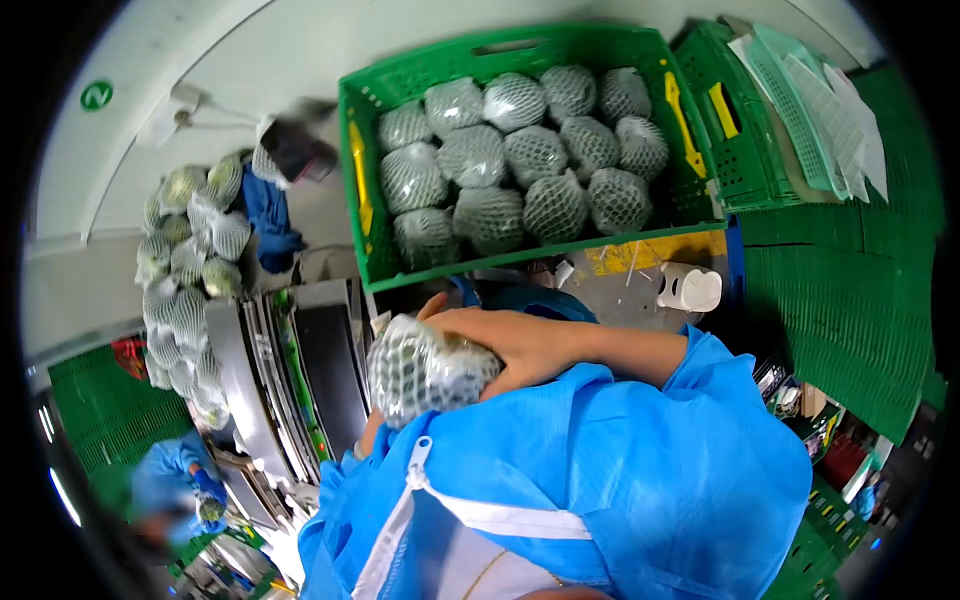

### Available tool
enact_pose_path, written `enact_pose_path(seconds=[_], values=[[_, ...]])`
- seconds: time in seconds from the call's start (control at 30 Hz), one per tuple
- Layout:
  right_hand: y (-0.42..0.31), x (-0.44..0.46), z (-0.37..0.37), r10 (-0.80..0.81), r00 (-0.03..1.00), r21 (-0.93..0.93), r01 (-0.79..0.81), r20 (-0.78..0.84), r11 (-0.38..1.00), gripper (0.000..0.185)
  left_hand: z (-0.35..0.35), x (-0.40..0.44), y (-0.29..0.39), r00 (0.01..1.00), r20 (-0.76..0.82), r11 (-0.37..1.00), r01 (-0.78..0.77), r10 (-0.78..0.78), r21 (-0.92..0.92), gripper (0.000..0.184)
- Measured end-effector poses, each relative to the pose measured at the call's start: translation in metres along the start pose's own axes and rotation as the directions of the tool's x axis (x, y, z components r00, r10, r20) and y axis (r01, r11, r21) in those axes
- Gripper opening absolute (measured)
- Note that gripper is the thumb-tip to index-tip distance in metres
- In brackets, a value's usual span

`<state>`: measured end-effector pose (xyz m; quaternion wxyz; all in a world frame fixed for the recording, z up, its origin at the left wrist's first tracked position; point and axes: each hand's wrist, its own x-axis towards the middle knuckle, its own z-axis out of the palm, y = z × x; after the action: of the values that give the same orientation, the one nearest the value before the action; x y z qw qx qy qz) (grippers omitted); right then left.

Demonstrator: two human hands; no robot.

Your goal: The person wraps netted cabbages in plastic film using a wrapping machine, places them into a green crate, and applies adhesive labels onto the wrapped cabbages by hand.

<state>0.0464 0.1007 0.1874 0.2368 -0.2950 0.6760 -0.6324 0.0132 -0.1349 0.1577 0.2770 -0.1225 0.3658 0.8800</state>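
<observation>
Close to my chest I hold a round piece of produce wrapped in a white foam net and shiny clear film; its kind is hidden by the wrapping. My right hand reaches in from the right, its fingers closed over the top and right side of the piece. Only a sliver of my left hand shows at the lower left of the piece, against its side; the fingers there are mostly hidden behind it. Beyond my hands stands a green crate holding rows of similar netted pieces.
Netted pale-green produce is heaped at the left, beside a stack of dark panels. Green crates with a light-green basket stand right of the crate. A white stool is on the floor. Another person in blue works at lower left.
</observation>
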Motion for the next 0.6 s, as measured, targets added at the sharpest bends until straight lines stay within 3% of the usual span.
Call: enact_pose_path(seconds=[0.1, 0.2, 0.3, 0.33, 0.37, 0.4, 0.43, 0.47, 0.5, 0.57, 0.6], values=[[0.031, -0.041, -0.041, -0.024, 0.977, -0.175, -0.013, -0.21, 0.985, 0.09, 0.025, 0.031, -0.009, 0.998, 0.045, 0.999, 0.035, -0.036, 0.013, 0.049], [0.01, -0.088, -0.083, 0.091, 0.78, -0.155, -0.234, -0.619, 0.96, 0.099, 0.071, 0.069, -0.034, 0.988, 0.122, 0.994, 0.093, -0.099, 0.055, 0.055], [-0.009, -0.106, -0.097, -0.121, 0.652, -0.451, -0.367, -0.749, 0.813, 0.112, 0.149, 0.103, -0.081, 0.956, 0.182, 0.967, 0.201, -0.228, 0.155, 0.06], [-0.001, -0.124, -0.115, -0.167, 0.574, -0.436, -0.37, -0.801, 0.82, 0.122, 0.173, 0.114, -0.093, 0.941, 0.182, 0.949, 0.25, -0.284, 0.191, 0.061], [-0.01, -0.146, -0.14, -0.189, 0.605, -0.49, -0.381, -0.773, 0.784, 0.114, 0.174, 0.135, -0.102, 0.874, 0.308, 0.917, 0.304, -0.376, 0.258, 0.061], [-0.013, -0.169, -0.159, -0.112, 0.58, -0.356, -0.326, -0.807, 0.876, 0.116, 0.172, 0.16, -0.114, 0.786, 0.421, 0.884, 0.336, -0.453, 0.325, 0.061], [-0.011, -0.188, -0.169, 0.017, 0.53, -0.144, -0.261, -0.848, 0.955, 0.112, 0.173, 0.183, -0.124, 0.774, 0.454, 0.836, 0.172, -0.442, 0.521, 0.06], [-0.018, -0.195, -0.173, 0.149, 0.467, 0.069, -0.185, -0.871, 0.98, 0.11, 0.172, 0.212, -0.138, 0.782, 0.506, 0.695, -0.133, -0.365, 0.707, 0.053], [-0.013, -0.206, -0.18, 0.176, 0.46, 0.042, -0.286, -0.87, 0.957, 0.107, 0.179, 0.227, -0.152, 0.837, 0.465, 0.378, -0.347, -0.288, 0.858, 0.047], [0.005, -0.212, -0.188, 0.175, 0.483, -0.079, -0.46, -0.858, 0.884, 0.103, 0.18, 0.253, -0.19, 0.617, 0.73, -0.004, -0.765, -0.295, 0.644, 0.051], [0.017, -0.21, -0.194, 0.136, 0.516, -0.186, -0.524, -0.846, 0.831, 0.101, 0.171, 0.263, -0.214, 0.544, 0.783, -0.086, -0.833, -0.303, 0.546, 0.052]])
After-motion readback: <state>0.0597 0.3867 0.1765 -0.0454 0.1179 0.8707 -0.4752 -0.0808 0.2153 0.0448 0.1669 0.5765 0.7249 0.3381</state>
